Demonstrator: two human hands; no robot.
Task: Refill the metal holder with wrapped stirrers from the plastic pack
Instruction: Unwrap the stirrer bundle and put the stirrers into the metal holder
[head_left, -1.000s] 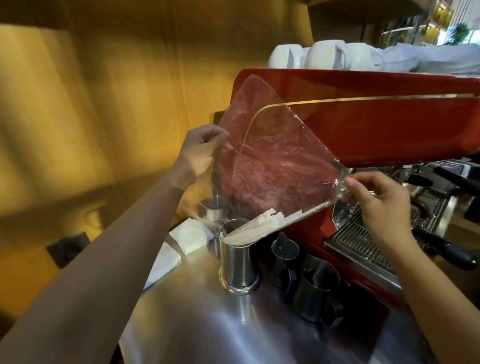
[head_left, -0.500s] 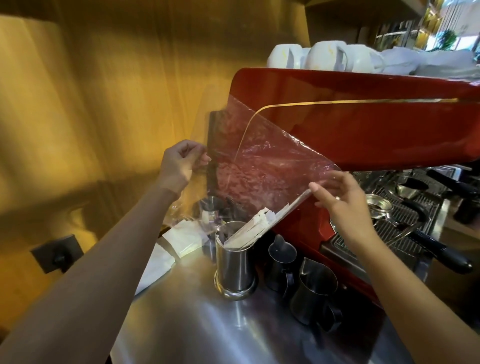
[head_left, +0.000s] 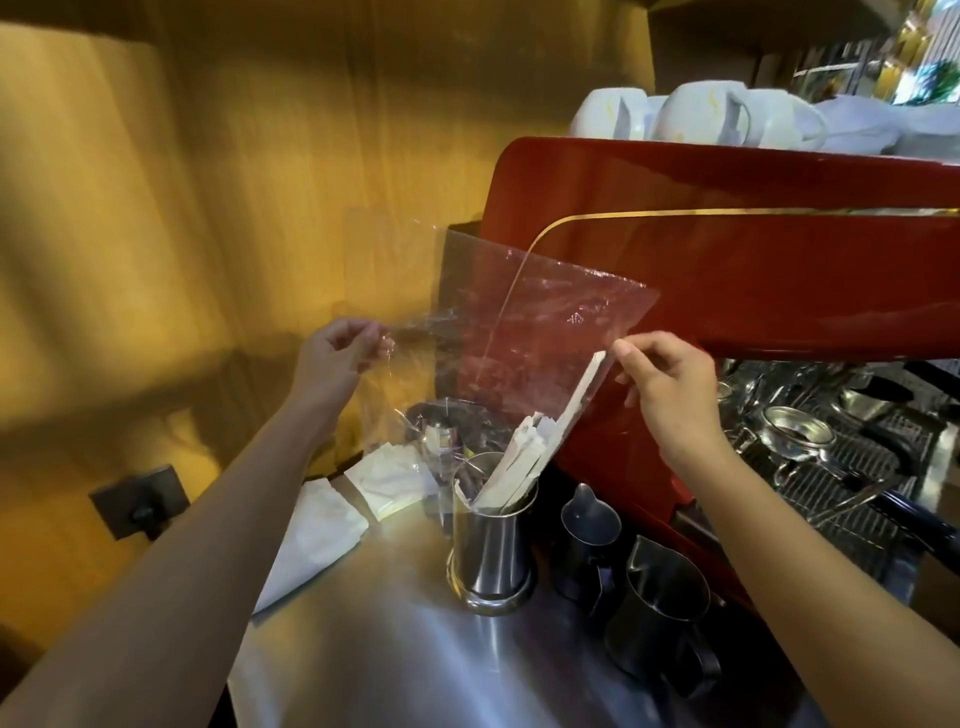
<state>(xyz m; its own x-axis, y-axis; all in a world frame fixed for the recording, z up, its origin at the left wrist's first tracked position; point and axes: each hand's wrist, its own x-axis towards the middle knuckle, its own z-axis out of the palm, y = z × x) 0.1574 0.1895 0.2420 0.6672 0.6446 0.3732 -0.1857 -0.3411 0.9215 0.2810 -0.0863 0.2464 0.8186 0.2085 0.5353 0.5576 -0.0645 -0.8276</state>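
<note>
A shiny metal holder (head_left: 492, 551) stands on the steel counter (head_left: 395, 649) in front of a red espresso machine. Several white wrapped stirrers (head_left: 519, 467) lean inside it, their tops still within the mouth of a clear plastic pack (head_left: 524, 353) held upended above the holder. My left hand (head_left: 337, 358) pinches the pack's left edge. My right hand (head_left: 670, 384) pinches its right edge, next to one long stirrer (head_left: 582, 389) that lies along that side of the pack.
Two dark metal milk jugs (head_left: 660, 608) stand right of the holder. White napkins (head_left: 332, 514) lie to its left by the wooden wall. The red espresso machine (head_left: 727, 270) rises behind, white cups (head_left: 691, 111) on top, drip tray and portafilters (head_left: 800, 431) at right.
The pack has swung more upright, its closed end dropping lower. My right hand moved left and closer to the holder. The stirrers have slid deeper into the holder and stand steeper.
</note>
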